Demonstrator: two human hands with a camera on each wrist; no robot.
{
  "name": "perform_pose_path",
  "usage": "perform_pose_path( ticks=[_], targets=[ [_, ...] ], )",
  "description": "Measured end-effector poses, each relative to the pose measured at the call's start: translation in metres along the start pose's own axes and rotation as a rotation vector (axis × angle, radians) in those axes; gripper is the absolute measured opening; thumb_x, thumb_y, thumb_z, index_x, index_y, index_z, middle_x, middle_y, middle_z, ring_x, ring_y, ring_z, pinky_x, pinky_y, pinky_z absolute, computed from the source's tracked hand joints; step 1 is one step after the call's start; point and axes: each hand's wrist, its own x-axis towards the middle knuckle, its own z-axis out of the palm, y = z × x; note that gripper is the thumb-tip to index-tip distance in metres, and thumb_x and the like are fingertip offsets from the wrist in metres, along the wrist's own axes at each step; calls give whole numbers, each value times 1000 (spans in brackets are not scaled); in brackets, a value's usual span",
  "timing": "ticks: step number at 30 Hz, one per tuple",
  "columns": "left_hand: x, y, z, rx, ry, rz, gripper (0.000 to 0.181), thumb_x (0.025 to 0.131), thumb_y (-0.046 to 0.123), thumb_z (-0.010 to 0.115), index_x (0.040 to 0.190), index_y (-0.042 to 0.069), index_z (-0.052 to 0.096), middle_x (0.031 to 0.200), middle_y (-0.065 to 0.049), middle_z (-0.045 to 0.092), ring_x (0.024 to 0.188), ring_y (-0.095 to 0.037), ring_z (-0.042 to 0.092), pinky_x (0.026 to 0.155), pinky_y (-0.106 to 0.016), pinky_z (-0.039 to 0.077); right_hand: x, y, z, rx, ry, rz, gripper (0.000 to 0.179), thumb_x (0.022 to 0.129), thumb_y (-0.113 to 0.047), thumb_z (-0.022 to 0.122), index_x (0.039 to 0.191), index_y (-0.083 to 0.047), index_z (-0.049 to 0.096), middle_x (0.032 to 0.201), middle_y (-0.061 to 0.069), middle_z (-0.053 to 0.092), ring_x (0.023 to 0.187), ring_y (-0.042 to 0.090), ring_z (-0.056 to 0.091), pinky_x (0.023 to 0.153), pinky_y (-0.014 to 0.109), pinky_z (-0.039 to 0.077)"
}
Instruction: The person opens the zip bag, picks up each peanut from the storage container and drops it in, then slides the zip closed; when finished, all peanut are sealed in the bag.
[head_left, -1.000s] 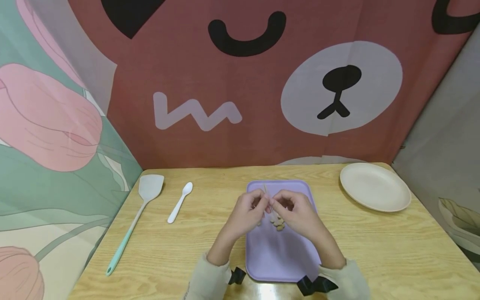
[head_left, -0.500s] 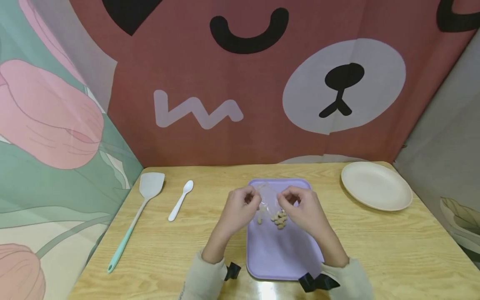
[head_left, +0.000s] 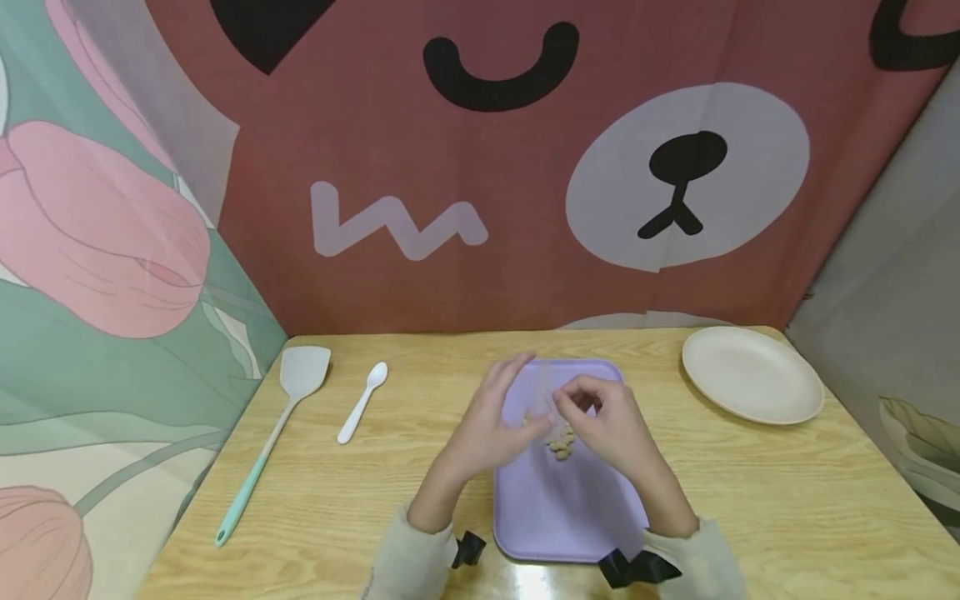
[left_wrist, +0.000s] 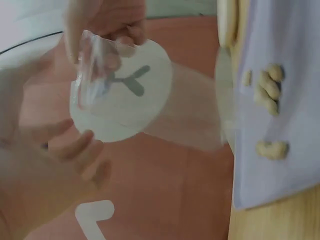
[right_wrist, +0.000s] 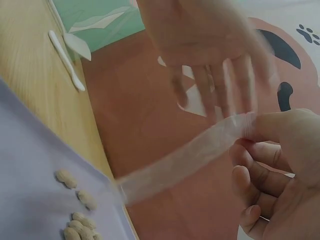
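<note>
A clear plastic bag (right_wrist: 175,167) hangs over the purple tray (head_left: 566,517); my right hand (head_left: 606,417) pinches its top edge between thumb and forefinger. My left hand (head_left: 491,417) is spread beside the bag, fingers straight and apart, blurred by motion. Whether the left fingers touch the film I cannot tell. Below the hands, several unshelled peanuts (head_left: 560,448) lie on the tray, partly hidden in the head view. Both wrist views show peanuts (left_wrist: 270,87) in small groups on the tray.
On the left of the wooden table (head_left: 360,500) lie a white spatula with a green handle (head_left: 270,442) and a small white spoon (head_left: 363,402). A beige plate (head_left: 752,373) stands at the back right. A printed curtain (head_left: 450,292) rises behind the table.
Both hands pinched the bag close together, then moved apart with it stretched between them. Now my left hand has let go and opened wide, while the right keeps its pinch.
</note>
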Motion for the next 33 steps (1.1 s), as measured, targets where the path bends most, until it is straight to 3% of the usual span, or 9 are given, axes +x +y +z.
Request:
perform_pose_path(
  ticks=[3,6,10,17,25,29,33],
  targets=[
    [0,2,0,46,-99,25,111,71,30,91,158,16,22,160,-2,26,146,-22,22,112,-60,20,0,-1,-2,43,-3,13,13,91,-6,69,79,-11,73,67,-7,62,60,11,52,56,26,43],
    [3,2,4,141,-114,57,123,63,30,95,158,10,19,161,-4,26,147,-21,20,113,-59,15,0,-2,-3,122,-19,30,13,91,-6,69,79,-10,73,66,-4,60,57,10,49,53,25,40],
    [5,3,8,212,-33,86,114,62,30,94,153,5,32,154,-8,39,141,-22,34,111,-54,21,-2,-5,-3,170,-40,45,12,91,-6,69,80,-9,73,66,-4,59,56,10,46,51,25,37],
    [3,7,7,230,107,178,90,64,19,91,142,5,50,135,-7,59,125,-20,51,103,-48,29,-3,-8,-5,86,3,70,14,90,-8,71,76,-11,72,64,-4,58,59,13,50,54,27,42],
    [-2,5,6,240,144,221,82,62,12,91,135,4,57,131,-6,59,120,-19,54,100,-45,32,0,-9,-2,156,-87,155,9,88,-6,72,79,-4,71,66,1,63,57,13,56,52,26,46],
    [-3,3,5,237,175,233,78,63,12,91,134,5,59,128,-5,61,118,-18,55,98,-45,33,0,-8,-1,187,-71,209,9,87,-3,72,78,-2,68,64,4,61,56,13,55,51,26,46],
    [-4,0,6,221,175,236,76,64,13,91,133,5,60,127,-5,61,117,-17,55,96,-46,34,1,-7,2,243,-79,193,5,89,-3,68,87,2,67,67,5,60,56,12,53,51,24,44]
  ],
)
